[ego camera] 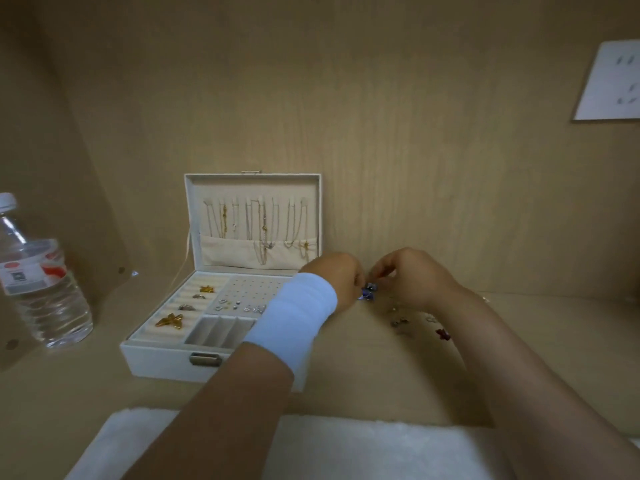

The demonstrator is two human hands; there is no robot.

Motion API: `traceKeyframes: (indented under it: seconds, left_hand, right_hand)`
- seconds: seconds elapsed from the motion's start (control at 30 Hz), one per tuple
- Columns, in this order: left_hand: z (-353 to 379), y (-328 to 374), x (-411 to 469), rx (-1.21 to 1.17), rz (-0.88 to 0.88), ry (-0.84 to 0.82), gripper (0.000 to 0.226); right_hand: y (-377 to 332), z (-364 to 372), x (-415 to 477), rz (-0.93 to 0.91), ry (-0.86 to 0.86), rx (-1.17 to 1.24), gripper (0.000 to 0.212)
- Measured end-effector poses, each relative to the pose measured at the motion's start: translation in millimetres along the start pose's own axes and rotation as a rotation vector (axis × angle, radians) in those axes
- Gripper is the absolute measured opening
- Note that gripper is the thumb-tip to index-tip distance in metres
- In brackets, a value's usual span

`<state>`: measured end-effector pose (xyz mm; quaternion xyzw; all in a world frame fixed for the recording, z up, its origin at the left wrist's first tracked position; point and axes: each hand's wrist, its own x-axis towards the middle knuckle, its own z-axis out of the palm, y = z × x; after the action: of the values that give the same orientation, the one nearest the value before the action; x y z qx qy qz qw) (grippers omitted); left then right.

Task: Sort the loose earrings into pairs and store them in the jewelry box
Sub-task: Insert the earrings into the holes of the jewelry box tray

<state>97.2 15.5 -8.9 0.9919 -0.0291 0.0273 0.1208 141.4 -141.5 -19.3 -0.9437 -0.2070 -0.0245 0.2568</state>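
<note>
- Two hands meet over a pale wooden surface: the left hand and the right hand are almost touching, fingertips turned toward each other.
- Both have curled fingers closed on a small blue earring, which hangs between them just below the fingertips; the blur makes it hard to say whether it is one piece or two.
- A white wristband wraps the left wrist.
- Below the right hand and wrist, loose earrings lie scattered on the wood, among them a dark red one and a greyish one.
- Left of the left hand, the cream jewelry box stands open, and the left forearm crosses its right front corner.
- Its upright lid holds hanging necklaces over a fabric pocket.
- In the tray, gold pieces sit on the ring rolls and small silver studs sit on the perforated pad nearest the left wrist.
- Farther left of the box stands a clear water bottle with a white cap.
- Beyond the hands rises a wood-grain back panel, with a white wall socket high up to the right of the right hand.
- Nearer the person than the hands, a white fluffy cloth lies under both forearms.
</note>
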Motion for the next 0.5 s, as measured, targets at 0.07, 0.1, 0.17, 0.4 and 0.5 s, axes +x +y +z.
traceKeyframes:
  seconds: [0.07,0.1,0.17,0.4,0.5]
  left_hand:
    - [12,7,20,0.154,-0.019,-0.096,0.02]
    - [17,9,27,0.207,-0.023,-0.131,0.021]
    - [24,11,35,0.27,-0.029,-0.19,0.02]
    - [30,9,43,0.217,-0.059,-0.214,0.024]
    - [32,8,42,0.192,-0.083,-0.19,0.029]
  right_hand:
    - [2,11,4,-0.01,-0.032,-0.094,0.016]
    - [3,17,5,-0.026,-0.027,-0.147,0.016]
    - [8,29,8,-0.057,0.001,-0.229,0.017]
    - [17,40,14,-0.047,0.015,-0.232,0.021]
    - [17,36,12,-0.015,-0.007,-0.227,0.019]
